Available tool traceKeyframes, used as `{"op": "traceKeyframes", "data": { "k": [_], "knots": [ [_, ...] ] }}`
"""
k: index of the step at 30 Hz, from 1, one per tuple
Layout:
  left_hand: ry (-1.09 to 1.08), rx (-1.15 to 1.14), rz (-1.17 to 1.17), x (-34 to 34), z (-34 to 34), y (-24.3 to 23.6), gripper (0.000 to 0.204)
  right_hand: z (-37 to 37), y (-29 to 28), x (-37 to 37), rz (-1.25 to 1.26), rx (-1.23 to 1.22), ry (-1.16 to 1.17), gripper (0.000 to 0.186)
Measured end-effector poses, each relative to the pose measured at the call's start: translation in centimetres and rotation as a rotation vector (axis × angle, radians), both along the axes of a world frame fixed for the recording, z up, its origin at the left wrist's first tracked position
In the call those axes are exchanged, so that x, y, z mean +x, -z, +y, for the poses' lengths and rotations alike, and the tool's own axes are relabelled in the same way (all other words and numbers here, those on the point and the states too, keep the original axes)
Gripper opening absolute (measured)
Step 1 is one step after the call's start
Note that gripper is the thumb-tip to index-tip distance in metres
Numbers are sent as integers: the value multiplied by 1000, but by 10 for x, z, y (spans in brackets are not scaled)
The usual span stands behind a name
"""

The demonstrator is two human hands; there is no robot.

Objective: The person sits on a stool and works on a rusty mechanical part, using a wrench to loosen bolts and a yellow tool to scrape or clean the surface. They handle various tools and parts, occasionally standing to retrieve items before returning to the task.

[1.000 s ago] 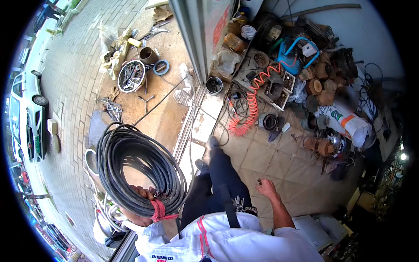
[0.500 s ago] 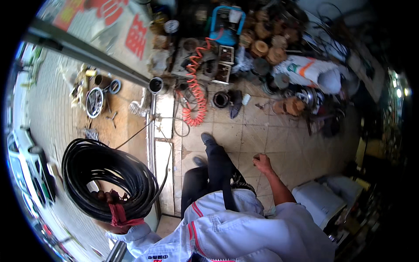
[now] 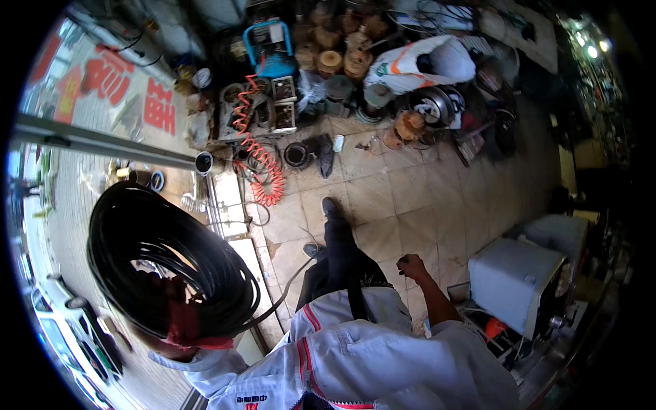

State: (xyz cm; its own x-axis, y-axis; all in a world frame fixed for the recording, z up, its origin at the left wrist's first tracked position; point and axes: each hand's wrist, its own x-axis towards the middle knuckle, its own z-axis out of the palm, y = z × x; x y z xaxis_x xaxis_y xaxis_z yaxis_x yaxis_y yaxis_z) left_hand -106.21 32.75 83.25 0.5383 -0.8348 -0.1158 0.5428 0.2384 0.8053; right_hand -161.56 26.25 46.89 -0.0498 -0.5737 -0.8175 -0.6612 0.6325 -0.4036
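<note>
A big coil of black cable (image 3: 229, 287) hangs at my left side, bound at its near edge by a red cloth strip (image 3: 183, 321). My left hand (image 3: 164, 294) reaches through the ring's lower part and is closed round the bundle, its fingers dark and partly hidden by the loops. One loose cable end (image 3: 290, 280) sticks out from the coil toward my legs. My right hand (image 3: 411, 265) hangs apart from everything, over the tiled floor to the right of my legs. Its fingers are curled in shadow, and I cannot make out whether anything is in them.
An orange spiral air hose (image 3: 263, 171) lies ahead, beside a black ring-shaped part (image 3: 296, 156). Rusty round parts (image 3: 330, 63) and a white sack (image 3: 417, 61) crowd the far side. Grey boxy casings (image 3: 516, 273) stand at right. A metal door track (image 3: 222, 198) crosses at left.
The view has swung, so the far clutter sits further left and the grey casings show more fully. The coil stays in my left hand, now more tilted. My right hand stays beside me.
</note>
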Motion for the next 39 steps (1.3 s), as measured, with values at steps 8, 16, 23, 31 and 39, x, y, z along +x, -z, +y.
{"op": "traceKeyframes", "data": {
  "k": [8,16,23,31,39],
  "knots": [
    [307,26,113,-99,-105,26,49,14,18,-86,-41,-37,167,28],
    [151,237,197,-210,-240,67,45,-23,14,-176,8,70,264,26],
    [343,329,486,-282,-366,213,49,-72,13,-226,-84,-21,430,22],
    [114,528,666,-340,-444,452,44,-55,-3,-259,-40,115,481,27],
    [234,882,552,-359,-504,540,48,-13,2,-268,118,-84,159,33]
  ]
}}
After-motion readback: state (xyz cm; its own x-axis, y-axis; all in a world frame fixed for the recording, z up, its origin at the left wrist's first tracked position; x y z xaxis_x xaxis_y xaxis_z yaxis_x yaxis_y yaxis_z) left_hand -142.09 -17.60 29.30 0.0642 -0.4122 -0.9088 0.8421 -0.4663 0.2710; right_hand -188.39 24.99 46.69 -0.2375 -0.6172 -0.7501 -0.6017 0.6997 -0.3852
